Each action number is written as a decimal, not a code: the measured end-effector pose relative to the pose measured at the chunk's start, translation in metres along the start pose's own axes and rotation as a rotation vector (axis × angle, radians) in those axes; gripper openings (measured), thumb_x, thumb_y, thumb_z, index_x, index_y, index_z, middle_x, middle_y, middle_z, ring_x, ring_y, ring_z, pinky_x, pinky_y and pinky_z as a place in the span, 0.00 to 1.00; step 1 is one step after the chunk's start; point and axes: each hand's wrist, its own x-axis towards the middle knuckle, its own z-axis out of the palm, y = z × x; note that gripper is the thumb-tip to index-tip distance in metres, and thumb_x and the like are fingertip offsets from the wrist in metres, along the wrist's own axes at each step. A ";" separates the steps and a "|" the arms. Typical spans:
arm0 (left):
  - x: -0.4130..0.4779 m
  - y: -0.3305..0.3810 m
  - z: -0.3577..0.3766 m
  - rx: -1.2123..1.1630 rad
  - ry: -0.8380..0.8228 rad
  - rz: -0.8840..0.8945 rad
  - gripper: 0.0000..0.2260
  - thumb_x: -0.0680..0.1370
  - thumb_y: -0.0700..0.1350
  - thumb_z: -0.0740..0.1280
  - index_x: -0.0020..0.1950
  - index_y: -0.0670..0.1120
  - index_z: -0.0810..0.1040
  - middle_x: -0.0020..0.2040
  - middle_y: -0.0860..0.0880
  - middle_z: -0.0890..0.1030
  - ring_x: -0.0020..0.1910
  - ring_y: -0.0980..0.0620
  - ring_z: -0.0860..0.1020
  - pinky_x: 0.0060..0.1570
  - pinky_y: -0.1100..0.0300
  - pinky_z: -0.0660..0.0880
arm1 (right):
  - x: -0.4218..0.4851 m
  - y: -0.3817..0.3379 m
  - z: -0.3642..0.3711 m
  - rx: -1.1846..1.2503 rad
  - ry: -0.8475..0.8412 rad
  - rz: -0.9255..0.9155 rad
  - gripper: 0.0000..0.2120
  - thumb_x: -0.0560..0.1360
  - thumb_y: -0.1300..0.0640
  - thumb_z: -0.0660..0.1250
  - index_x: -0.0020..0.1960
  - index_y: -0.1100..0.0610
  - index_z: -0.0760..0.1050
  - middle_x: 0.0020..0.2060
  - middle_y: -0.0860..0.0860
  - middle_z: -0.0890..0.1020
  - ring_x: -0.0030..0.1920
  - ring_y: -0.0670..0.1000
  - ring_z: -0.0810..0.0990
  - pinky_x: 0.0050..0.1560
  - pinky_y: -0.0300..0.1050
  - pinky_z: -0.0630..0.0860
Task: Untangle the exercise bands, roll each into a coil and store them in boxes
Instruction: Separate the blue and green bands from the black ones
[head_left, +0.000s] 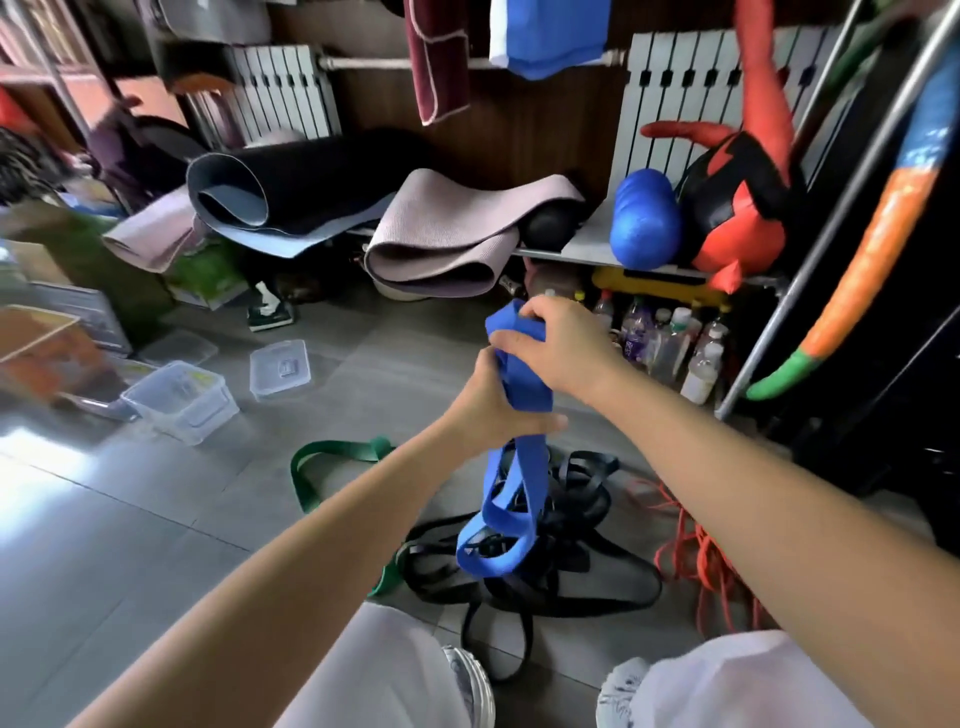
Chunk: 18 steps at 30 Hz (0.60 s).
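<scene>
Blue band (522, 382), clasped in left hand (488, 410) and right hand (561, 345), hangs seemingly threaded through black bands (571, 564); upward pull could tighten the tangle.

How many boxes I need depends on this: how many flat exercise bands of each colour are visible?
Blue flat elastic band: 1
Green flat elastic band: 1, it seems
Black flat elastic bands: at least 1; tangled, uncountable
Total: at least 3

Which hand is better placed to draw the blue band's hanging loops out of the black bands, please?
Probably left: the left hand grips the blue band lower, nearer its loops among the black bands; the right hand holds the top.
</scene>
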 end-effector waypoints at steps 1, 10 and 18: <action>0.002 -0.002 0.000 -0.023 0.093 -0.017 0.30 0.67 0.41 0.77 0.64 0.47 0.65 0.51 0.54 0.76 0.47 0.59 0.75 0.37 0.68 0.73 | 0.001 -0.006 0.003 0.030 -0.030 -0.013 0.14 0.70 0.46 0.71 0.41 0.56 0.71 0.34 0.47 0.72 0.35 0.49 0.70 0.33 0.41 0.62; 0.018 -0.021 -0.116 -0.109 0.538 -0.119 0.09 0.63 0.46 0.68 0.43 0.52 0.76 0.40 0.48 0.80 0.40 0.47 0.78 0.48 0.46 0.77 | 0.003 0.012 0.030 0.192 -0.129 0.100 0.16 0.73 0.48 0.68 0.56 0.56 0.75 0.41 0.47 0.74 0.43 0.49 0.73 0.47 0.45 0.71; 0.050 -0.010 -0.210 -0.092 0.703 -0.092 0.09 0.71 0.37 0.67 0.42 0.51 0.73 0.37 0.53 0.78 0.40 0.50 0.79 0.42 0.55 0.78 | -0.010 0.075 0.079 -0.234 -0.469 0.200 0.23 0.74 0.39 0.63 0.64 0.51 0.70 0.62 0.52 0.71 0.58 0.51 0.74 0.50 0.41 0.66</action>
